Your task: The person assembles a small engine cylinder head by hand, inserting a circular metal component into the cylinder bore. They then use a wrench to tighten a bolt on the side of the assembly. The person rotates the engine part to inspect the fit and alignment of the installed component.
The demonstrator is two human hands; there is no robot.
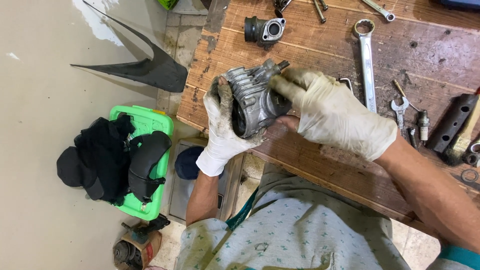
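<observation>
A grey finned metal engine cylinder (255, 97) is held over the near left corner of a worn wooden workbench (320, 55). My left hand (222, 132), in a dirty white glove, grips its left side from below. My right hand (332, 112), also gloved, holds its right side, fingers wrapped over the top near a protruding stud. The open bore of the cylinder faces down and left.
On the bench lie a black and grey intake manifold (263, 30), a long combination wrench (367, 62), a small wrench (400, 115), a spark plug (423, 125), bolts and a black bar (452, 122). On the floor stand a green crate (145, 165) with black parts and a black fairing panel (145, 67).
</observation>
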